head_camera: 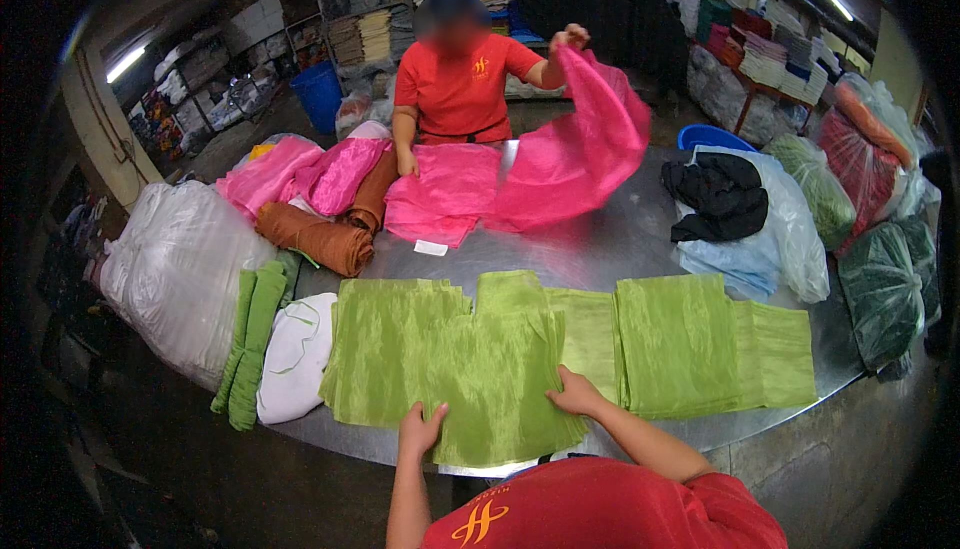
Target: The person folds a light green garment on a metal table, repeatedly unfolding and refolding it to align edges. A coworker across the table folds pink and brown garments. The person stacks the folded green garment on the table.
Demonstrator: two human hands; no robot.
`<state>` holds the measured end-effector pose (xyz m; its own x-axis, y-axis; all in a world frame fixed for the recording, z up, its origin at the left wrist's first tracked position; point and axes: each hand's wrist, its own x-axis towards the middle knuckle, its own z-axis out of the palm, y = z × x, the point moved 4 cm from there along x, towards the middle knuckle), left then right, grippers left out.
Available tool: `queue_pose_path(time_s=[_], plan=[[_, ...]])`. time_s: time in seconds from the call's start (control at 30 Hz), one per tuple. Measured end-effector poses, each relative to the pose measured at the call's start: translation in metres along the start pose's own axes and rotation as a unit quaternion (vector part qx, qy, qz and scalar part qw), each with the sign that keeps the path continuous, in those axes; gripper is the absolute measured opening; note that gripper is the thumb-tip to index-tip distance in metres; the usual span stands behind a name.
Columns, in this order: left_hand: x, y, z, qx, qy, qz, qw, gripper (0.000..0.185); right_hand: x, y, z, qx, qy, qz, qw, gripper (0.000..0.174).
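Observation:
A stack of folded, shiny lime-green fabric pieces (pixel 495 384) lies on the metal table (pixel 559 256) in front of me, its front edge near the table's edge. At its left edge is my left hand (pixel 421 429), thumb on top and fingers hidden. My right hand (pixel 576 391) holds the right edge, its thumb resting on the cloth and its other fingers partly under it. Another green stack (pixel 390 354) sits directly left, partly beneath the middle one. To the right are a further folded green stack (pixel 675 346) and a paler green layer (pixel 784 354).
Across the table a co-worker (pixel 457 91) lifts pink fabric (pixel 574 151). Rolled brown cloth (pixel 315 238), a white cloth item (pixel 296 358), green rolls (pixel 251 346) and a large plastic bag (pixel 187 271) are left. Black cloth (pixel 716 196) and filled bags (pixel 885 294) stand right.

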<state>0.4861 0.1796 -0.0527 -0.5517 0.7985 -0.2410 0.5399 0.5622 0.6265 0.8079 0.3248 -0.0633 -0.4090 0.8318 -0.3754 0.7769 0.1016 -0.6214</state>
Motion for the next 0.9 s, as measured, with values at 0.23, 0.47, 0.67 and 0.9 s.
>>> queue_pose_path(time_s=[0.23, 0.47, 0.67, 0.9], plan=[[0.0, 0.017, 0.008, -0.06, -0.015, 0.002, 0.998, 0.067, 0.001, 0.006, 0.003, 0.015, 0.009, -0.025, 1.0, 0.066], [0.007, 0.029, 0.017, -0.086, -0.052, 0.029, 0.994, 0.059, -0.001, 0.008, 0.008, 0.042, 0.013, -0.007, 0.999, 0.061], [0.006, 0.023, 0.023, -0.088, -0.057, 0.01, 0.994, 0.052, -0.002, 0.013, 0.01, 0.045, -0.003, -0.004, 0.999, 0.069], [0.008, 0.005, 0.029, -0.156, -0.072, 0.032, 0.985, 0.043, -0.006, 0.012, 0.014, 0.093, 0.007, -0.005, 0.996, 0.062]])
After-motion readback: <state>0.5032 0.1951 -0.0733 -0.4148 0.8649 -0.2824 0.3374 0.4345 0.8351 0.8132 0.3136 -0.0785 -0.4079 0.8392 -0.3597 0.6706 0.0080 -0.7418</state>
